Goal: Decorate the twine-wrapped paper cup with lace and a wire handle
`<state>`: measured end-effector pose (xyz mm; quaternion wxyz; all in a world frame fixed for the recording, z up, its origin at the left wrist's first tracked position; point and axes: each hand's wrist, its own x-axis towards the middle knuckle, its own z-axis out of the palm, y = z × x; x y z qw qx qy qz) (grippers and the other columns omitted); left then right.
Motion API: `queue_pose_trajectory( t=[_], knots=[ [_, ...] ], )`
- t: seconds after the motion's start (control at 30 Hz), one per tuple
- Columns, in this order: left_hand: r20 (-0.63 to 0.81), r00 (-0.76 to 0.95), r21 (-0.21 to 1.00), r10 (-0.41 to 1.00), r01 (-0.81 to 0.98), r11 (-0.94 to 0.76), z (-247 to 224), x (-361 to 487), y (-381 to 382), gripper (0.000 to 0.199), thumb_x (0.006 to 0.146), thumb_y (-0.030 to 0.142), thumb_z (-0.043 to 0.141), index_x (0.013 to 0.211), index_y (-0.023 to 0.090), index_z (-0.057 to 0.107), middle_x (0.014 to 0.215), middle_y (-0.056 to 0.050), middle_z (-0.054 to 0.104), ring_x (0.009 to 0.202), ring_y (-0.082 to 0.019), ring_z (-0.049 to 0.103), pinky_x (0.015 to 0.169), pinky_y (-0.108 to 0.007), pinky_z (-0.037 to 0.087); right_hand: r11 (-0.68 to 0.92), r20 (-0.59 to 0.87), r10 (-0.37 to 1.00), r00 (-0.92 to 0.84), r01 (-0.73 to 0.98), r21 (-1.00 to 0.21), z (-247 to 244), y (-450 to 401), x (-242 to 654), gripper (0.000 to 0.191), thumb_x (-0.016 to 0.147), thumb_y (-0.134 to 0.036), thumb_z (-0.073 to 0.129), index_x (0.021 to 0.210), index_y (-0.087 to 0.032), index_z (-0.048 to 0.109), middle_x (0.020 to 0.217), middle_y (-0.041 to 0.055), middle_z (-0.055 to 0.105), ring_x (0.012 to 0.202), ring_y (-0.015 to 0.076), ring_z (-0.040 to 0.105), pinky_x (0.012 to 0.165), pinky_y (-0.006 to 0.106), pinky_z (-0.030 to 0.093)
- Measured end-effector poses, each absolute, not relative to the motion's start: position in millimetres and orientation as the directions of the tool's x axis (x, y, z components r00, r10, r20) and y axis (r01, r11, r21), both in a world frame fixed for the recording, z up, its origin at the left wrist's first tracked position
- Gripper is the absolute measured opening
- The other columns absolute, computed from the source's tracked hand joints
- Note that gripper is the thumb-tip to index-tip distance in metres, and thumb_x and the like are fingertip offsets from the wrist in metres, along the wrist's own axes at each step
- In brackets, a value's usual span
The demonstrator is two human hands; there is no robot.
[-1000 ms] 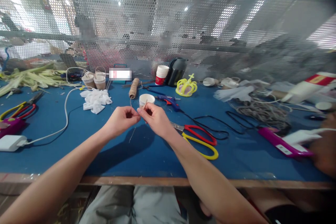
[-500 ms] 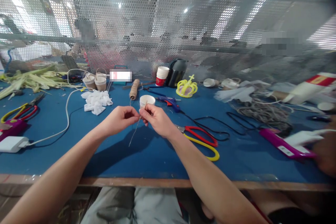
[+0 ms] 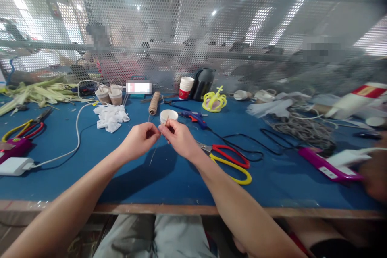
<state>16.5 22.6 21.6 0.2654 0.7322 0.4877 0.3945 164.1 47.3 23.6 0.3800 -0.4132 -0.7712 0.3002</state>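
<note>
My left hand (image 3: 142, 139) and my right hand (image 3: 177, 135) meet over the table, fingertips pinched together on a thin length of twine (image 3: 153, 156). One end of the twine dangles below my fingers. A short tip pokes up above my right thumb. Just behind my hands stands a white paper cup (image 3: 169, 116), its lower part hidden by my right hand. Beyond it a roll of brown twine (image 3: 154, 103) lies on the table, with a strand running toward my left hand. Scissors with red and yellow handles (image 3: 231, 157) lie beside my right forearm.
A blue glue gun (image 3: 196, 119) with a black cable lies behind the scissors. A yellow crown (image 3: 214, 100), stacked cups (image 3: 186, 88) and a dark jug (image 3: 204, 84) stand at the back. White cloth (image 3: 111, 117) is at left. Purple power strips (image 3: 328, 165) lie toward both sides.
My left hand has turned slightly, its fingers now closer to my right fingertips. Less of the dangling twine shows. The rest looks the same.
</note>
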Motion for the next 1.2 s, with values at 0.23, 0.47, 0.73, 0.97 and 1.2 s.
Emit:
queue_pose_trajectory(
  t=[0.23, 0.47, 0.73, 0.97, 1.2],
  knots=[
    [0.205, 0.147, 0.900, 0.968, 0.361, -0.245, 23, 23, 29, 0.017, 0.064, 0.029, 0.057, 0.058, 0.014, 0.050, 0.051, 0.005, 0.044, 0.050, -0.007, 0.035, 0.047, -0.020, 0.025, 0.503, 0.386, 0.861, -0.330, 0.444, -0.742, 23, 50, 163, 0.027, 0.077, -0.036, 0.048, 0.058, -0.019, 0.040, 0.051, -0.0044, 0.041, 0.050, 0.0097, 0.036, 0.050, 0.024, 0.029],
    [0.108, 0.242, 0.954, 0.964, 0.247, -0.169, 29, 24, 43, 0.028, 0.064, 0.041, 0.057, 0.059, 0.014, 0.049, 0.049, 0.007, 0.039, 0.041, -0.005, 0.029, 0.042, -0.021, 0.022, 0.472, 0.305, 0.853, -0.423, 0.378, -0.796, 40, 55, 167, 0.018, 0.079, -0.031, 0.046, 0.068, -0.017, 0.049, 0.056, -0.0022, 0.050, 0.045, 0.0094, 0.044, 0.046, 0.023, 0.036],
    [0.078, 0.292, 0.986, 0.953, 0.119, -0.117, 23, 23, 50, 0.031, 0.062, 0.043, 0.061, 0.061, 0.014, 0.049, 0.049, 0.007, 0.038, 0.039, -0.003, 0.029, 0.040, -0.019, 0.023, 0.415, 0.268, 0.849, -0.456, 0.260, -0.872, 37, 69, 171, 0.016, 0.078, -0.029, 0.049, 0.070, -0.015, 0.049, 0.059, -0.0015, 0.051, 0.049, 0.0084, 0.047, 0.046, 0.021, 0.041],
    [0.087, 0.274, 0.982, 0.958, 0.139, -0.129, 16, 18, 44, 0.031, 0.062, 0.042, 0.061, 0.064, 0.013, 0.052, 0.052, 0.006, 0.042, 0.041, -0.003, 0.031, 0.042, -0.019, 0.025, 0.356, 0.227, 0.876, -0.425, 0.253, -0.900, 22, 67, 169, 0.023, 0.079, -0.035, 0.049, 0.066, -0.016, 0.046, 0.050, -0.0045, 0.047, 0.043, 0.0078, 0.045, 0.045, 0.022, 0.040],
    [0.149, 0.247, 0.937, 0.958, 0.273, -0.216, 22, 16, 40, 0.021, 0.063, 0.032, 0.060, 0.064, 0.012, 0.056, 0.054, 0.004, 0.048, 0.048, -0.006, 0.037, 0.046, -0.020, 0.027, 0.352, 0.208, 0.883, -0.422, 0.299, -0.887, 25, 63, 169, 0.023, 0.080, -0.031, 0.048, 0.063, -0.016, 0.045, 0.049, -0.0051, 0.046, 0.042, 0.0071, 0.045, 0.045, 0.020, 0.036]
  ],
)
